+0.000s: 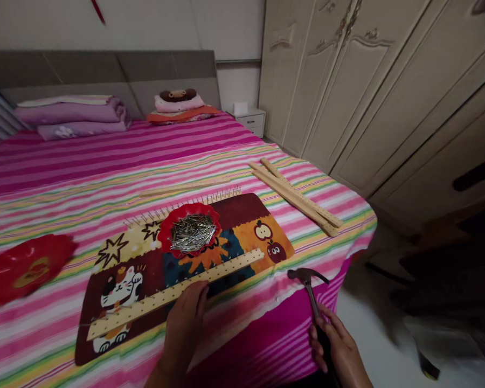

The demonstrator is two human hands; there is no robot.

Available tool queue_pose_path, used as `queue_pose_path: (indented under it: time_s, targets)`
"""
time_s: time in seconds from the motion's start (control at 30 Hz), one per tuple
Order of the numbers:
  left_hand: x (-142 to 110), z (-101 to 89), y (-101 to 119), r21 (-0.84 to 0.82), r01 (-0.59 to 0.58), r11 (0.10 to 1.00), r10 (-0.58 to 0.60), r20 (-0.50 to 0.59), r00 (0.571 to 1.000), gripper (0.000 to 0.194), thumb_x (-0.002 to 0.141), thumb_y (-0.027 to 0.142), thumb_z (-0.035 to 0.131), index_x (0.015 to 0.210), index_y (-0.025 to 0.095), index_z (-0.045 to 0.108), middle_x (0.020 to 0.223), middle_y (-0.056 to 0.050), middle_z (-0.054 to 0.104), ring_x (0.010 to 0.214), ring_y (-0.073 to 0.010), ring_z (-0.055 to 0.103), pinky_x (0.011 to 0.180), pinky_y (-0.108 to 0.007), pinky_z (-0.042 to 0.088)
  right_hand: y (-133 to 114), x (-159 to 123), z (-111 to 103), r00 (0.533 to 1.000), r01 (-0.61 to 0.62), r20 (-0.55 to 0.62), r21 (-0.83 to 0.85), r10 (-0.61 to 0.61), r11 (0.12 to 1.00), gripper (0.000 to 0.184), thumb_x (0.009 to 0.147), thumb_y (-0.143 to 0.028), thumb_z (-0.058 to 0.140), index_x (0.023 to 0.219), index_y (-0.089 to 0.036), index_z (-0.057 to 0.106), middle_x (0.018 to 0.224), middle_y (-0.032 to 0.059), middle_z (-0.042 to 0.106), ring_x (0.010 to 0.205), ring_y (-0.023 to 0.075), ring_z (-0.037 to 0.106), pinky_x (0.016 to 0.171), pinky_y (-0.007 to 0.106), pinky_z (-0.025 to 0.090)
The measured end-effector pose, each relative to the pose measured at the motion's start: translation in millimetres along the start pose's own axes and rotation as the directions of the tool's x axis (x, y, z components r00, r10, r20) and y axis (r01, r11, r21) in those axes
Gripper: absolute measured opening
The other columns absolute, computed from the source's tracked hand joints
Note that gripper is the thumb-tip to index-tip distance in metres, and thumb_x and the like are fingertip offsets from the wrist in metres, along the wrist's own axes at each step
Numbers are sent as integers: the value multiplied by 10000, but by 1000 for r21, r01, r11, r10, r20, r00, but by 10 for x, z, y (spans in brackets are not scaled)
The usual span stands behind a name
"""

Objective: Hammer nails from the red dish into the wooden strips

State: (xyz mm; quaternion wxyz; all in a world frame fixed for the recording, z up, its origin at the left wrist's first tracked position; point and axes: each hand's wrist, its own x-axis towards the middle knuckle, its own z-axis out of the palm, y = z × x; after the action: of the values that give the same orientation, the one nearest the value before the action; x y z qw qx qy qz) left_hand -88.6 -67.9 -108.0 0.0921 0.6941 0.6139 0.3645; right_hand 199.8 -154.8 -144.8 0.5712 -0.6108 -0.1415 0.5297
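Note:
My right hand (335, 337) is wrapped round the dark handle of a claw hammer (307, 276), whose head lies over the bed's near edge. A long wooden strip (157, 303) with rows of nails in it lies slantwise across a patterned mat (242, 213). My left hand (188, 310) is at the strip's near edge, its fingers closed against the wood and partly hidden. Behind the strip, on the mat, stands a scalloped red bowl (165, 218) filled with loose nails (192, 231).
Two wooden strips (295, 196) lie crossed at the right of the striped bed cover (234, 156). Another strip (186, 186), with nails sticking out along it, lies behind the mat. A red tray (8, 264) is at the left. Wardrobe doors (347, 81) rise at the right.

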Motion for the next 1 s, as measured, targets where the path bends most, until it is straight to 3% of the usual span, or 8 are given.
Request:
queue_pose_path:
  time_s: [0.1,0.2,0.33,0.47,0.53,0.67,0.8,1.0]
  targets:
    - [-33,61,-17,-39,165,986,-166,-21,986,309,789,437,504,959,210,628,890,-40,727,807,-175,682,725,-256,536,-11,-14,19,1000,8,3,-14,-8,1000,562,694,-488,675,1126,-199,460,524,-60,559,337,105,426,244,178,317]
    - [-42,30,-4,-42,362,931,-360,55,931,297,743,471,546,903,242,645,866,-2,730,777,-171,684,671,-239,531,-46,-33,54,1000,13,1,-14,-13,1000,557,698,-459,674,1134,-193,450,528,-60,562,350,105,432,248,173,320]
    - [8,-9,97,-82,456,886,-437,176,882,253,680,486,600,781,265,672,804,33,723,745,-167,674,652,-235,515,-61,-35,69,1000,12,-14,-9,-12,1000,557,689,-462,668,1127,-193,452,524,-62,559,344,104,433,249,176,328]
    - [176,120,384,-295,355,887,-297,225,928,238,663,461,611,732,243,678,797,17,713,755,-160,657,682,-239,510,-33,-23,52,1000,4,-8,4,-4,1000,561,679,-481,662,1110,-193,449,516,-63,559,328,104,431,241,175,317]
    - [292,250,566,-373,344,862,-263,253,931,232,694,439,590,757,233,676,765,12,708,710,-148,649,659,-237,509,-27,-18,49,1000,9,-3,1,-9,1000,562,683,-483,655,1112,-188,444,512,-65,558,321,99,422,238,172,312]
    - [489,581,833,-387,238,891,-162,220,962,177,748,356,557,780,225,672,761,9,704,696,-137,642,670,-248,506,-43,-8,61,1000,13,8,-5,-13,1000,534,702,-468,641,1108,-185,441,506,-70,547,318,92,413,240,167,312]
    - [545,839,905,-361,70,930,-42,83,996,173,794,301,514,806,214,663,819,-16,712,784,-146,651,759,-272,506,-47,2,65,1000,5,4,11,-5,1000,540,703,-480,639,1108,-192,427,507,-70,551,312,92,407,234,169,309]
    - [508,954,872,-246,-36,969,38,4,999,196,848,285,463,836,210,644,820,-21,704,783,-142,652,734,-259,506,-35,0,50,1000,-15,16,38,14,999,579,694,-521,641,1123,-199,425,515,-70,548,320,88,410,245,166,313]
